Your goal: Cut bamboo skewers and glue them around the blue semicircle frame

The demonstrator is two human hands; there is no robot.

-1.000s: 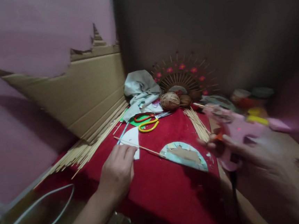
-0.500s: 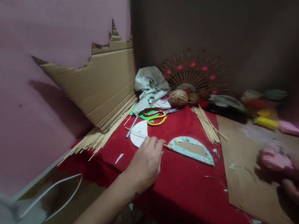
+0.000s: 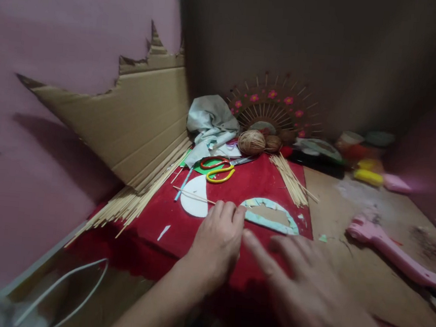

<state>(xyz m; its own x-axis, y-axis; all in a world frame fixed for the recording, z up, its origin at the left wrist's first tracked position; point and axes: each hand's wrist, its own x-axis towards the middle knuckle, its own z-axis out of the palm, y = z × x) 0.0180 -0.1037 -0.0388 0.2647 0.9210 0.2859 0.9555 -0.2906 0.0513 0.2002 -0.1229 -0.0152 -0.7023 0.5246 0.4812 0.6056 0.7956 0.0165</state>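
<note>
My left hand (image 3: 217, 240) is closed around a thin bamboo stick (image 3: 192, 194), whose free end sticks out to the left over a white half-round paper piece (image 3: 195, 202). Just right of those fingers lies a half-oval cardboard piece (image 3: 269, 228) edged in pale blue-green patterned paper; my fingers hide where stick and piece come together. My right hand (image 3: 299, 282), slightly blurred, reaches in from the lower right with its fingers apart and nothing in them. A pink glue gun (image 3: 390, 247) rests on a flat cardboard sheet (image 3: 347, 292) to its right.
Scissors (image 3: 221, 170) with red and yellow handles lie beyond the paper. Bamboo sticks are bundled at left (image 3: 122, 208) and right (image 3: 289, 180). Behind are twine balls (image 3: 252, 142), crumpled cloth (image 3: 212, 120) and a flowered stick fan (image 3: 271, 104). Torn cardboard (image 3: 130, 120) leans on the wall.
My right hand has let go of the glue gun, leaving it on the cardboard, and moved left toward my left hand. My left hand keeps its hold on the stick. The view has shifted slightly.
</note>
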